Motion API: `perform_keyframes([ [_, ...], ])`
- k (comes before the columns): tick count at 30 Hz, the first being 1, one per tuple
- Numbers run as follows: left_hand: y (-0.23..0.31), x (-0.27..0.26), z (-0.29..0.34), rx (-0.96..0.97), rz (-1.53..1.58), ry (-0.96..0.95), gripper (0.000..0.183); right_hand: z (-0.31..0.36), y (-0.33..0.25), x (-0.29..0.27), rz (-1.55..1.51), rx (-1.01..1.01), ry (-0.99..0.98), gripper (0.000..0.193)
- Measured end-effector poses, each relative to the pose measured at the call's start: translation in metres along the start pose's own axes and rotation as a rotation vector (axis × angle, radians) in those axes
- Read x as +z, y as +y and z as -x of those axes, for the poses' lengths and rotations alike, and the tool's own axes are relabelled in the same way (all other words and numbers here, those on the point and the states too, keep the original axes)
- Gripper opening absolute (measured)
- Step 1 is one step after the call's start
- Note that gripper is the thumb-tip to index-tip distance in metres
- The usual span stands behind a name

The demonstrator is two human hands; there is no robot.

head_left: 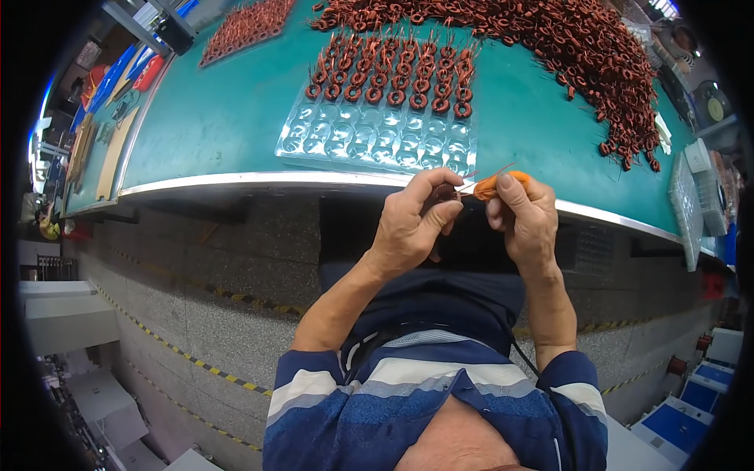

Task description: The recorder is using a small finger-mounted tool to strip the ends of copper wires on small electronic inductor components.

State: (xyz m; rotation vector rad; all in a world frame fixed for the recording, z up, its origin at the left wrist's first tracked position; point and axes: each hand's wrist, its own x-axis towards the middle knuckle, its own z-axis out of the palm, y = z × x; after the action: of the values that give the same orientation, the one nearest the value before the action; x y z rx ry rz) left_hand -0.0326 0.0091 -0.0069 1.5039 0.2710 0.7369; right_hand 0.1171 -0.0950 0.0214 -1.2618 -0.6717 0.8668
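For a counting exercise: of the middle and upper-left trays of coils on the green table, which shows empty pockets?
The middle tray, nearest the left hand: its near rows are bare, while coils seem to cover the upper-left tray.

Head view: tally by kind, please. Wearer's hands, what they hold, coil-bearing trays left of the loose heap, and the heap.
Hands: 2 (left hand, right hand)
Held coil: 1
Orange-handled tool: 1
Trays: 2 (centre tray, upper-left tray)
Loose coil heap: 1
Total: 7
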Motion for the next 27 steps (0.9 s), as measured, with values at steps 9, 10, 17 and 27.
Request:
perform_keyframes([
  [9, -0.013, -0.009, 0.002, -0.098, 0.155, -0.020, 0.023, -0.010, 0.022, -0.001, -0.049, -0.107, 0.055, 0.027],
  [10, -0.014, -0.012, 0.000, -0.142, 0.189, -0.088, 0.025, -0.010, 0.027, -0.006, -0.047, -0.099, -0.007, 0.026],
  [17, -0.003, -0.009, 0.001, -0.180, 0.027, -0.176, 0.030, -0.006, 0.024, -0.009, -0.084, 0.009, -0.037, 0.022],
  [27, -0.010, 0.008, 0.007, -0.252, 0.530, -0.060, 0.026, 0.010, 0.015, -0.003, 0.120, -0.244, 0.034, 0.017],
])
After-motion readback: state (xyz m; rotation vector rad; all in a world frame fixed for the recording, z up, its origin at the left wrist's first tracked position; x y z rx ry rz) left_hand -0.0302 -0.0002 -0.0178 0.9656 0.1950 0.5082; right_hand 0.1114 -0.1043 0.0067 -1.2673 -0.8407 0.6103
